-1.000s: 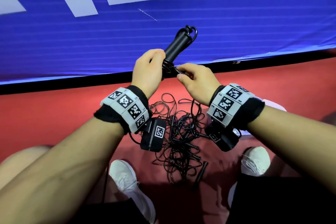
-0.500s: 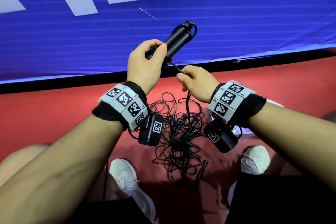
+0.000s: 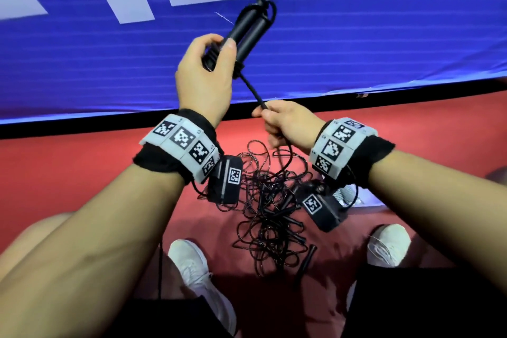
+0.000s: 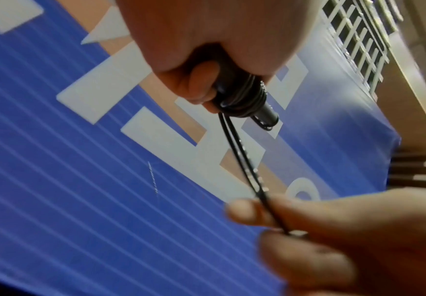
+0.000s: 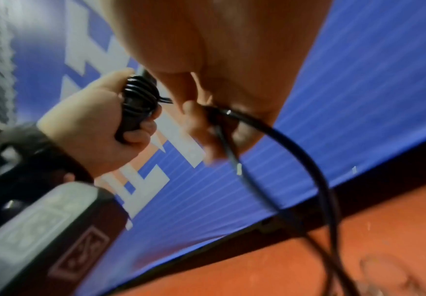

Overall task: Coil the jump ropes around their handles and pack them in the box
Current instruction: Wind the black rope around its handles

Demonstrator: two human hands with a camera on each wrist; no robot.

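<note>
Up in front of the blue banner [image 3: 356, 44], the left hand [image 3: 204, 79] grips a pair of black handles [image 3: 248, 26] held side by side, fingers and thumb curled round their lower part, the free ends tilted up and to the right. Several turns of black rope [image 4: 242, 96] already sit wound round the handles just beyond the fingers. From those turns a doubled strand [image 3: 252, 89] runs taut, down and to the right, into the right hand [image 3: 290, 125], which pinches it between thumb and fingertips [image 4: 242, 210]; below that hand the rope drops in a loose arc. On the red floor [image 3: 68, 173] between the person's white shoes [image 3: 194, 269] lies a tangled heap of more black jump ropes [image 3: 270, 217], with a loose handle [image 3: 306, 262] at its near edge. Both wrists wear bands with black-and-white markers [image 3: 182, 143].
</note>
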